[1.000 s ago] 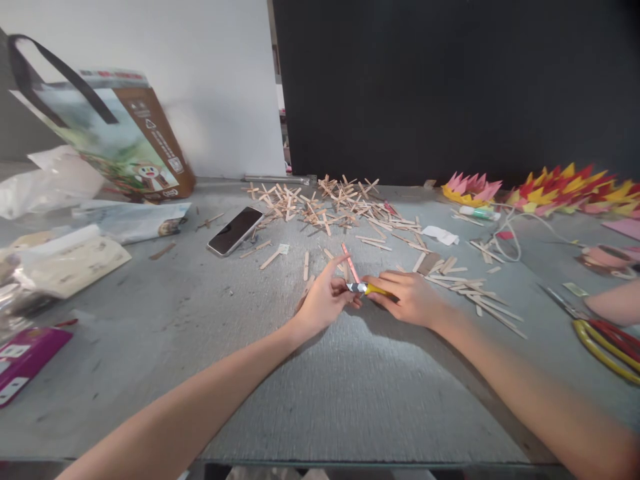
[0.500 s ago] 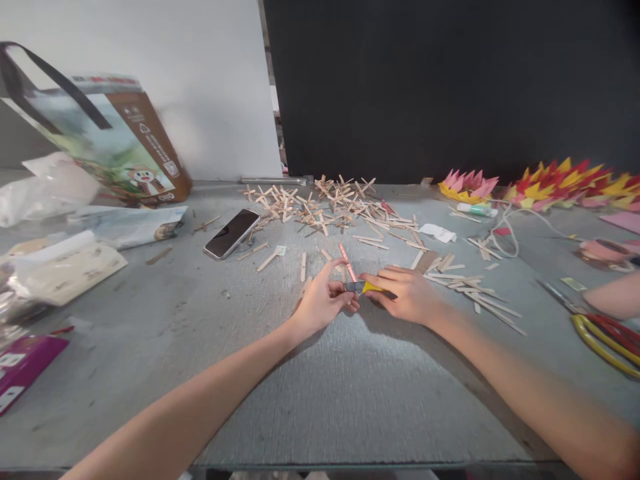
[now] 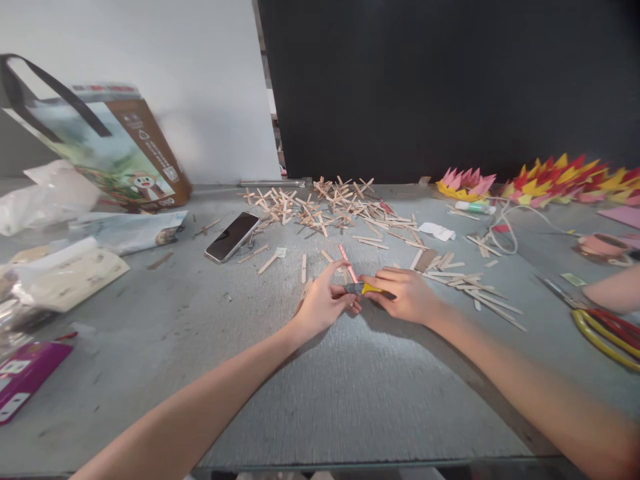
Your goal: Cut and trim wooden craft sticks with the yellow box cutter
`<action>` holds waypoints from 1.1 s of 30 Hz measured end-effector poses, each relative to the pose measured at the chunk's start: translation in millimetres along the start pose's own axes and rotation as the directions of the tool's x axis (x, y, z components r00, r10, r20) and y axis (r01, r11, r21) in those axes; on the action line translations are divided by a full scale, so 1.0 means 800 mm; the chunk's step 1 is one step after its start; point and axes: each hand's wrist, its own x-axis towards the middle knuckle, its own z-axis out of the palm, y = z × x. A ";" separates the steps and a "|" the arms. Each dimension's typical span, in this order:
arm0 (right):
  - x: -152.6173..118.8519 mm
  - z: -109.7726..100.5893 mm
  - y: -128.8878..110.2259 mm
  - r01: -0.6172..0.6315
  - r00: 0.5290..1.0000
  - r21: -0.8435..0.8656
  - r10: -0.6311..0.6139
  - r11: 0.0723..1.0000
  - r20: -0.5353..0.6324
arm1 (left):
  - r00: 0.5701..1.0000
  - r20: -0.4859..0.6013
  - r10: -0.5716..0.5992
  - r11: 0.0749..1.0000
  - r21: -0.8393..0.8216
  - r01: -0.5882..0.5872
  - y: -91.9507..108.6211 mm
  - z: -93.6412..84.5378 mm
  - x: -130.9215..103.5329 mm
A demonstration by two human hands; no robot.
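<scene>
The right hand (image 3: 406,293) pinches a yellow-handled tool (image 3: 369,289) in its fingers, tip toward nine o'clock; the left hand (image 3: 323,300) curls its fingers there, around what I cannot tell.

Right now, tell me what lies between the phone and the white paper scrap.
In the head view, wooden sticks, some crossed, lie between the phone and the white paper scrap.

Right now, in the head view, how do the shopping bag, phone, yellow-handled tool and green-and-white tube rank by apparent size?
1. Shopping bag
2. Phone
Unranked below these: yellow-handled tool and green-and-white tube; their visible parts look close, and the tool is partly hidden.
</scene>
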 end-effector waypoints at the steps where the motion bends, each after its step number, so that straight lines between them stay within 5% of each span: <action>1: 0.000 -0.001 0.001 0.002 1.000 0.005 -0.002 1.000 -0.002 | 1.000 -0.003 0.005 1.000 -0.010 -0.005 0.000 0.000 0.000; 33: -0.002 0.000 -0.008 -0.031 0.999 0.065 0.032 0.997 -0.028 | 0.999 -0.006 0.034 0.999 0.019 -0.034 -0.006 0.001 -0.004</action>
